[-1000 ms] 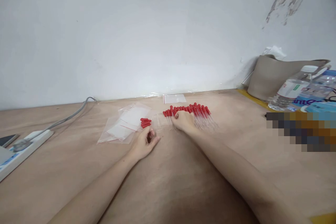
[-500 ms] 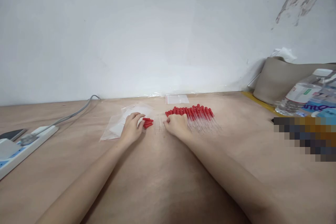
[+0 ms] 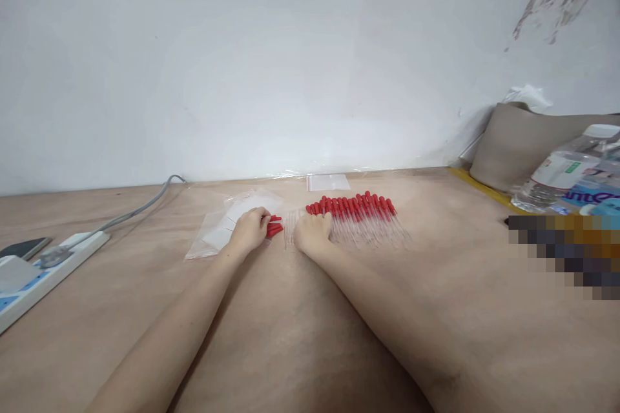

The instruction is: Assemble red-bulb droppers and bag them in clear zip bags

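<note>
At centre frame, my left hand rests fingers-down on a small bunch of red-capped droppers beside clear zip bags; my right hand lies curled at the left end of the long dropper row on the table; whether either hand grips anything is unclear

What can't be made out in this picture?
Head view only:
- Left hand covers most of the small red-capped bundle; its count and grip are hidden.
- Right hand hides what its fingers touch.
- A pixelated patch masks items at the right.
- The water bottle label is too small to read.
</note>
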Demonstrator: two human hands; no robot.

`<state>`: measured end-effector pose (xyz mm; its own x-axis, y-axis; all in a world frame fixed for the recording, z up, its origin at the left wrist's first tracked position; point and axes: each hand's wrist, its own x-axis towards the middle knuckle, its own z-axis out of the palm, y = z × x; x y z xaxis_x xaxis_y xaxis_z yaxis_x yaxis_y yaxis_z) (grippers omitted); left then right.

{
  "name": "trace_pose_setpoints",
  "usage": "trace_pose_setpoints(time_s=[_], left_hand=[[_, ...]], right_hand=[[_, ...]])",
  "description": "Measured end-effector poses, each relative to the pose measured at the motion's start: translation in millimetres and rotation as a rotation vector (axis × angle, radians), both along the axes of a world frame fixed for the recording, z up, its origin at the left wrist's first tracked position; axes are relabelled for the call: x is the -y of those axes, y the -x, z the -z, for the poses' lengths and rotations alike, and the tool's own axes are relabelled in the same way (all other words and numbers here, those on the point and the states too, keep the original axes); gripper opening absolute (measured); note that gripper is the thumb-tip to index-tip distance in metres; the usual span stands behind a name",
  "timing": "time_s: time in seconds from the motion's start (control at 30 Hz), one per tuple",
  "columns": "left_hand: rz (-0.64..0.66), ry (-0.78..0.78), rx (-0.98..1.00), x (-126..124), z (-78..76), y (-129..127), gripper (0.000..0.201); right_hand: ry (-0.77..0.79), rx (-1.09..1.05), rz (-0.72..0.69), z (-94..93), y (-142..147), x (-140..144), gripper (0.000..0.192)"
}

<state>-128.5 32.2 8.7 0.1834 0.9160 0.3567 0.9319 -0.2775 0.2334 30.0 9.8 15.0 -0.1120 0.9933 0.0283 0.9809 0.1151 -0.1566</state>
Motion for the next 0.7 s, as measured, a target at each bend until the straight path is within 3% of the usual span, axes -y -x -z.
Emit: trace_pose_setpoints(time_s=[0.17,0.27,0.5,0.6,0.7], left_hand=[[-0.048,0.023,-0.001,5,-2.7,0,0.016],[-0.044,0.026,0.015,5,-2.0,0,0.011],[-0.009,-0.049,0.099,1,-9.8,0,0.008],[0.059,-0.12,0.252,18,-12.0,-13,0.013],[0.243,-0.068,0.385,50,-2.5,-37,0.024]], right_hand=[[-0.334,-0.017,-0.02,7.9,-31,29,0.026],[-0.44,0.027,-0.069,16.4,-62,53,0.027],[-0.479,-0.063,-0.129,30.2,-115,85,0.023],[-0.455,-0.262,-0.139,32.7,-122,86,0.019],[-0.445,-0.4,-0.203,34.1,-124,85,0.025]])
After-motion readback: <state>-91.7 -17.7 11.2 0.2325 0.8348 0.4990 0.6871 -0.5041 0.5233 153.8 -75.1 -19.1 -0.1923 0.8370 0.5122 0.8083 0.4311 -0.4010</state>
